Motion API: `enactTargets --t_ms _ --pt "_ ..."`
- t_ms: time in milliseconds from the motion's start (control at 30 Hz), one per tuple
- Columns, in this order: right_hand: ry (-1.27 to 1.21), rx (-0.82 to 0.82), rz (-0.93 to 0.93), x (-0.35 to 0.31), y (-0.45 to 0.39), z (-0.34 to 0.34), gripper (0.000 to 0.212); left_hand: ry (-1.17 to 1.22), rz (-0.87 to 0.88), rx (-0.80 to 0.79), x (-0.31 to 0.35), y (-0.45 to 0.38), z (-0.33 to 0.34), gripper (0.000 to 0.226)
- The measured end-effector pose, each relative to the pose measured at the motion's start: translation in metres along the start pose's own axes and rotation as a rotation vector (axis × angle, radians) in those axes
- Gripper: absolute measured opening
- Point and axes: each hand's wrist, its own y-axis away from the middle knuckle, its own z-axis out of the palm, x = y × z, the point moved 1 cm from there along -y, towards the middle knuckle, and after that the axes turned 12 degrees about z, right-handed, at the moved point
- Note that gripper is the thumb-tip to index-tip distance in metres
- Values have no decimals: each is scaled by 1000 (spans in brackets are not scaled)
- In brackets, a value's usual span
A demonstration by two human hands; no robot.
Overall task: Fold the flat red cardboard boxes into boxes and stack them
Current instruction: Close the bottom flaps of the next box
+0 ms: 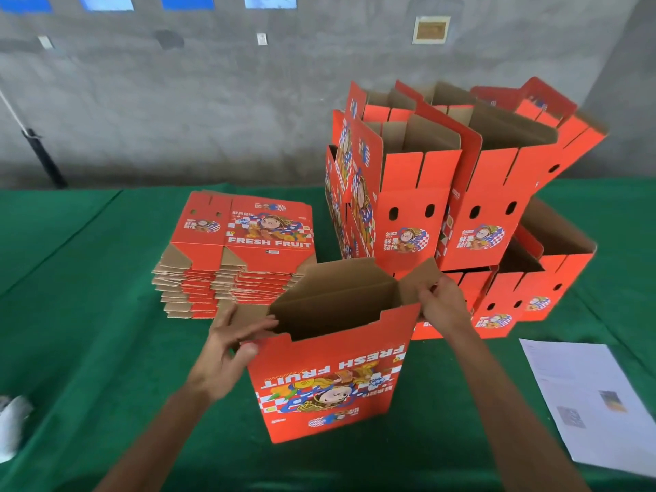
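In the lower centre of the frame a red printed cardboard box (330, 381) stands opened up on the green cloth-covered table (106, 314), its "FRESH FRUIT" lettering upside down to the camera and its brown flaps raised around an open top. The left hand (230, 349) grips the box's left top corner, thumb on the red front panel and fingers reaching over the edge onto the brown inner flap. The right hand (442, 303) pinches the brown flap at the box's right top corner between curled fingers and thumb. Just behind the box, left of centre, lies a stack of flat red cardboard blanks (238, 253), brown tabs fanned out along its near edge. In the upper right of the frame stands a pile of folded red cardboard boxes (461, 207), set in two tiers with their tops open (the upper ones lean slightly and show brown insides). At the right edge, near the right forearm, a white printed paper sheet (582, 403) lies flat on the cloth. A white crumpled object (12, 424), too blurred to identify, sits at the lower left edge. A grey concrete wall (177, 101) fills the top.
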Motion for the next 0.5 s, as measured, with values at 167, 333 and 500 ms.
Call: enactTargets --t_ms 167,333,500 --pt "-37 -58 -68 3 6 2 17 -159 -192 41 -1 -14 9 70" --pt "29 -22 -234 13 20 8 29 -633 -27 -441 1 -42 11 58" --pt "-157 -195 -299 19 29 15 52 -909 -151 -512 8 -71 34 63"
